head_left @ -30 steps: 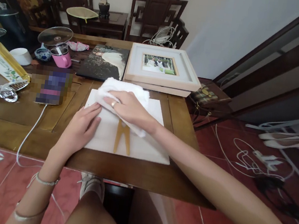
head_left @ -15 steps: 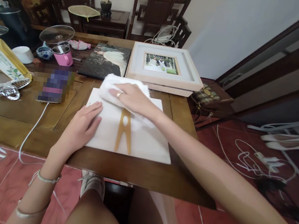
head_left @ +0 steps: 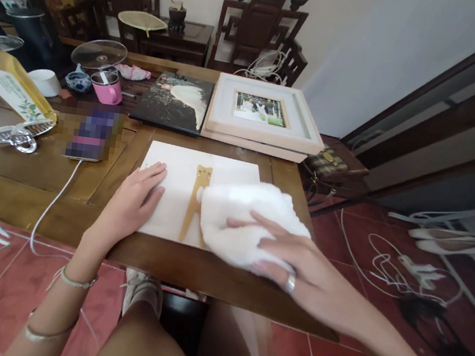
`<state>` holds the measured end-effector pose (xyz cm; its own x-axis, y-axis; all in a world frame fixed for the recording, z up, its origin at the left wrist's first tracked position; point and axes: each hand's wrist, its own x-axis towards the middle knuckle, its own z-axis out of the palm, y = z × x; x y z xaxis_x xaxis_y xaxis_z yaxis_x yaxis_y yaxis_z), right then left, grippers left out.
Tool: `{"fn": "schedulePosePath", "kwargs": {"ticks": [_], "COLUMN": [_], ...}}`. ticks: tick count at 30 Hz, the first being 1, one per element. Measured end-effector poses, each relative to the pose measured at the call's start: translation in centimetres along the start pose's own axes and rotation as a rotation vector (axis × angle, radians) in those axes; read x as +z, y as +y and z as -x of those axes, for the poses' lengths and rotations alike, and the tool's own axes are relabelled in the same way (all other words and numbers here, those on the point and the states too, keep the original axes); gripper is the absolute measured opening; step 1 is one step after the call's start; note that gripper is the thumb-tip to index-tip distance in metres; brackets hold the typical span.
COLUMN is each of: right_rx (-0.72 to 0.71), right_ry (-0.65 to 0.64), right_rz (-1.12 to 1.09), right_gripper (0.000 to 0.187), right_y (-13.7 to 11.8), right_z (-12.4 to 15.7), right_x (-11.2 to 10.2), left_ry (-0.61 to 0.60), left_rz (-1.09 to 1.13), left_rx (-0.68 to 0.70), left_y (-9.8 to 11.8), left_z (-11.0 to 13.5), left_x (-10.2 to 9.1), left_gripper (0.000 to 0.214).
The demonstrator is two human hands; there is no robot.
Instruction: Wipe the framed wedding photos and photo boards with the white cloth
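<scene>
A white board (head_left: 181, 173), the back of a picture frame, lies flat on the wooden table (head_left: 36, 175) with a tan wooden stand strip (head_left: 196, 196) down its middle. My left hand (head_left: 131, 202) rests flat and open on the board's left part. My right hand (head_left: 296, 261) presses a bunched white cloth (head_left: 243, 217) onto the board's near right corner, fingers spread over the cloth. The cloth hides that corner and part of the strip.
Behind the board lie a white framed photo (head_left: 261, 111) on a second frame and a dark photo print (head_left: 175, 102). To the left stand a pink mug (head_left: 107, 88), a small bowl, a bottle (head_left: 11, 87) and a cabled device. Cables and shoes lie on the red floor at right.
My right hand has swept the cloth from the board's far left corner across to its near right corner. The strip's top end now shows. My left hand has stayed put.
</scene>
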<state>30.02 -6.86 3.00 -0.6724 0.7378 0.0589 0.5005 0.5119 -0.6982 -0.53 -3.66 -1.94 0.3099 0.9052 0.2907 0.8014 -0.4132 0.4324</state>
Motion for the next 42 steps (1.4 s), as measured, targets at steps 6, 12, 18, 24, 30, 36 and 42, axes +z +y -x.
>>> {"fn": "schedulePosePath", "kwargs": {"ticks": [6,12,18,24,30,36,42], "right_rx": [0.075,0.057,0.094,0.066,-0.119,-0.154,-0.030], "right_ry": [-0.071,0.116,0.350,0.329,0.095,-0.014,0.135], "right_rz": [0.015,-0.021,-0.001,0.115,0.099,0.086,0.087], "right_gripper": [0.038,0.049,0.046,0.036,0.022,0.022,0.028], "right_y": [0.9,5.3,7.5,5.0,-0.8,-1.8,3.3], "right_z": [0.4,-5.6,-9.6,-5.5,1.5,2.2,-3.8], "right_x": [-0.7,-2.2,-2.0,0.7,2.3,2.1,-0.1], "left_ry": [-0.002,-0.001,0.000,0.007,0.038,0.061,0.050], "left_rz": [-0.002,0.016,0.017,0.037,0.074,0.071,0.095], "left_rx": [0.001,0.002,0.009,-0.001,0.016,0.028,0.028], "left_y": [-0.1,-0.2,-0.3,-0.2,-0.3,-0.4,-0.3], "left_z": [0.0,0.0,-0.1,0.1,0.5,0.3,0.3], "left_x": [0.0,0.0,0.1,0.0,0.0,0.1,0.0], "left_gripper": [0.043,0.043,0.043,0.043,0.041,0.041,0.040]}}
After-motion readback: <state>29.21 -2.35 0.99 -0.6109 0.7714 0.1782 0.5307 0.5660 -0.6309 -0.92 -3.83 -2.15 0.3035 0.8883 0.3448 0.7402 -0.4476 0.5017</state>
